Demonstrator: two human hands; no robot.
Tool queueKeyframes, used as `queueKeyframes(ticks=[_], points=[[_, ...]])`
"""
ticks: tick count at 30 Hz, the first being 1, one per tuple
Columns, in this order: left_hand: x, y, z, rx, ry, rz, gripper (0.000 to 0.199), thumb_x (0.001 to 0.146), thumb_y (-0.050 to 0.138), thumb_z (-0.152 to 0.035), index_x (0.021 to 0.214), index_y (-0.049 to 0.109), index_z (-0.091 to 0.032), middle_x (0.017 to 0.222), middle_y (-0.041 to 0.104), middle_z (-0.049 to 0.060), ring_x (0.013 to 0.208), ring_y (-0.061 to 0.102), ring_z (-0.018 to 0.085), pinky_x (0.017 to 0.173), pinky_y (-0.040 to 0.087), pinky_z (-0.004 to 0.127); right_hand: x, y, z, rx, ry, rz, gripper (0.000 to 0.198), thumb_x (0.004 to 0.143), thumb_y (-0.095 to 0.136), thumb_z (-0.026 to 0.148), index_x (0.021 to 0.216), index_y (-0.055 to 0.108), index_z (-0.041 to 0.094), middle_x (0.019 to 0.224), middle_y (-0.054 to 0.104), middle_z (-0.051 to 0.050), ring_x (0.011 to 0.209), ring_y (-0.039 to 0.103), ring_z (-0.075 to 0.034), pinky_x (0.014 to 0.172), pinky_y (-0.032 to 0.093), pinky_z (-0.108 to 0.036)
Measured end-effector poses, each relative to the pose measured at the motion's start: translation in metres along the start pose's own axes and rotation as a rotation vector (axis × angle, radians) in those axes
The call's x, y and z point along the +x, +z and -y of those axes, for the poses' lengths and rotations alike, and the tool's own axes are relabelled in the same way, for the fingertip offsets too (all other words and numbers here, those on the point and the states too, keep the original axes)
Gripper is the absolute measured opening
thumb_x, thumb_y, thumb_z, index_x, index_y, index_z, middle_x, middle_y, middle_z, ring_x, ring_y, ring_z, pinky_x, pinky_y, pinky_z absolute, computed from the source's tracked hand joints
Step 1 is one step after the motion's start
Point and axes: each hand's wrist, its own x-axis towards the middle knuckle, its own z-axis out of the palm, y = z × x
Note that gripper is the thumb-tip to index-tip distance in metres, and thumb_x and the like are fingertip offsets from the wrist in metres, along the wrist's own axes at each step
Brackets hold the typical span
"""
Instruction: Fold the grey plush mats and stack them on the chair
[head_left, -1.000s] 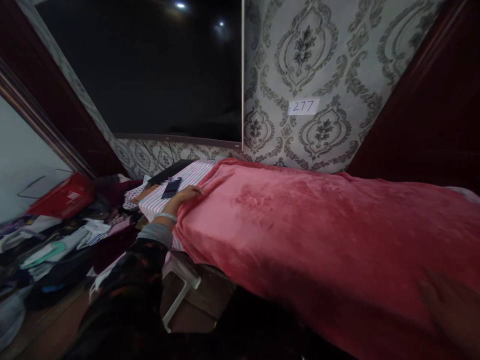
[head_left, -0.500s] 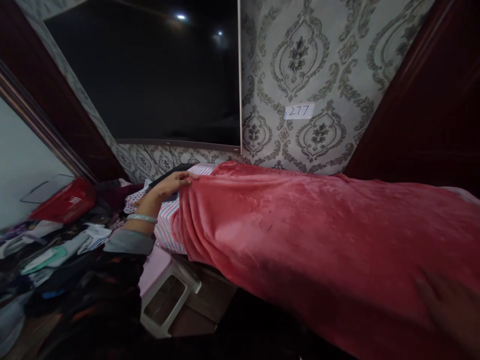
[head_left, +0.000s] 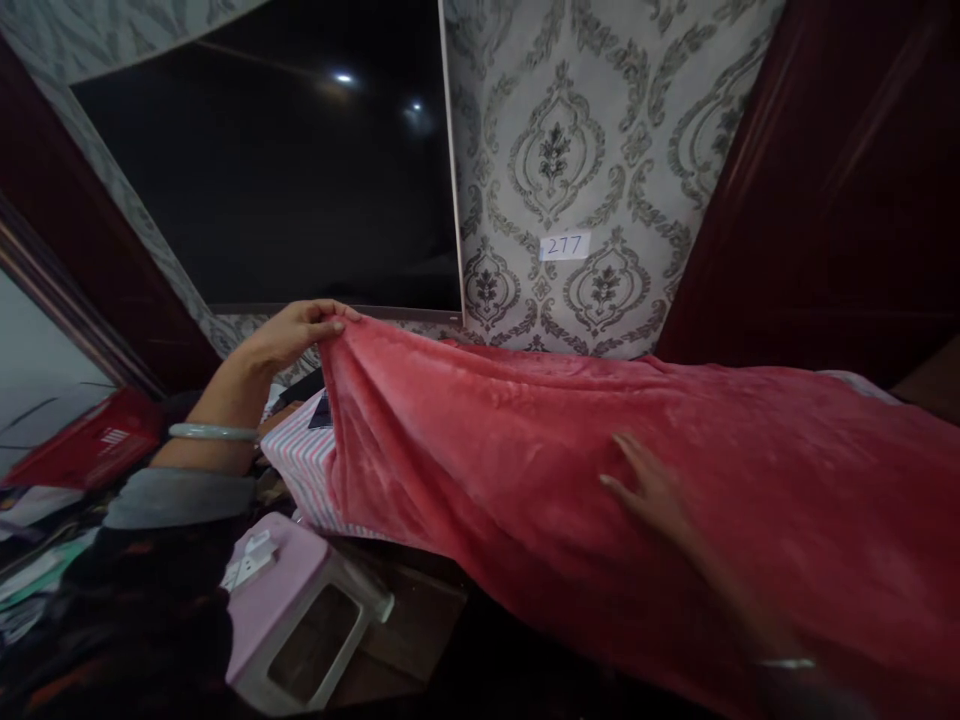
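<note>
A plush coral-red blanket (head_left: 525, 450) lies spread over a long surface, its left part lifted in folds. My left hand (head_left: 300, 328) pinches the blanket's upper left edge between thumb and fingers and holds it raised; a pale bangle circles that wrist. Over the middle of the blanket is my right hand (head_left: 649, 490), fingers apart and slightly blurred; whether it presses on the fabric I cannot tell. Under the blanket's left end shows a striped cloth (head_left: 304, 465) in pink, white and blue.
A pink and white plastic stool (head_left: 300, 600) stands below the left end, with a white power strip (head_left: 251, 562) on it. A red bag (head_left: 86, 440) and heaped clothes are at far left. Behind, a large dark television (head_left: 277, 160) hangs on patterned wallpaper (head_left: 555, 120).
My left hand has raised the blanket's edge and drawn it left, uncovering other parts of the striped cloth. My right hand has come from the lower right to the blanket's middle.
</note>
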Motion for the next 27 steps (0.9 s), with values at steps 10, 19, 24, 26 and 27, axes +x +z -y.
queueKeyframes(ticks=[10, 19, 24, 26, 27], points=[[-0.002, -0.004, -0.015, 0.021, 0.049, -0.026, 0.028, 0.072, 0.069, -0.032, 0.095, 0.073, -0.016, 0.094, 0.069, 0.004, 0.084, 0.055, 0.015, 0.090, 0.046, 0.030, 0.026, 0.039, 0.056, -0.013, 0.010, 0.170, 0.077, 0.082, 0.061, 0.064, 0.145, 0.051, 0.021, 0.157, 0.037, -0.016, 0.145, 0.033, -0.037, 0.115, 0.032, -0.055], [0.000, 0.003, -0.016, -0.003, 0.064, -0.008, 0.029, 0.072, 0.070, -0.030, 0.097, 0.071, -0.014, 0.093, 0.067, 0.005, 0.086, 0.055, 0.015, 0.093, 0.045, 0.032, 0.022, 0.046, 0.104, -0.078, 0.075, 0.118, 0.025, 0.093, 0.049, 0.025, 0.106, 0.070, 0.018, 0.116, 0.065, -0.013, 0.112, 0.057, -0.027, 0.100, 0.042, -0.041], [0.000, 0.006, -0.011, 0.041, 0.040, 0.014, 0.031, 0.071, 0.070, -0.035, 0.095, 0.072, -0.015, 0.096, 0.069, 0.005, 0.092, 0.058, 0.019, 0.098, 0.045, 0.037, 0.025, 0.034, 0.096, 0.106, 0.086, -0.020, 0.024, 0.090, 0.038, 0.022, 0.085, 0.061, 0.021, 0.089, 0.067, -0.011, 0.089, 0.060, -0.025, 0.085, 0.047, -0.037], [0.000, 0.009, -0.004, 0.042, 0.022, 0.012, 0.035, 0.066, 0.075, -0.041, 0.091, 0.073, -0.017, 0.095, 0.070, 0.005, 0.094, 0.060, 0.022, 0.097, 0.046, 0.038, 0.031, 0.017, 0.084, 0.190, 0.114, -0.145, 0.024, 0.090, 0.036, 0.029, 0.086, 0.059, 0.022, 0.087, 0.068, -0.010, 0.083, 0.060, -0.025, 0.079, 0.048, -0.037], [0.000, 0.012, 0.001, 0.032, 0.018, 0.013, 0.037, 0.064, 0.076, -0.044, 0.089, 0.073, -0.018, 0.094, 0.071, 0.006, 0.094, 0.060, 0.024, 0.096, 0.047, 0.038, 0.035, 0.005, 0.077, 0.203, 0.118, -0.199, 0.024, 0.089, 0.036, 0.032, 0.087, 0.059, 0.022, 0.087, 0.068, -0.009, 0.082, 0.061, -0.025, 0.076, 0.048, -0.036]])
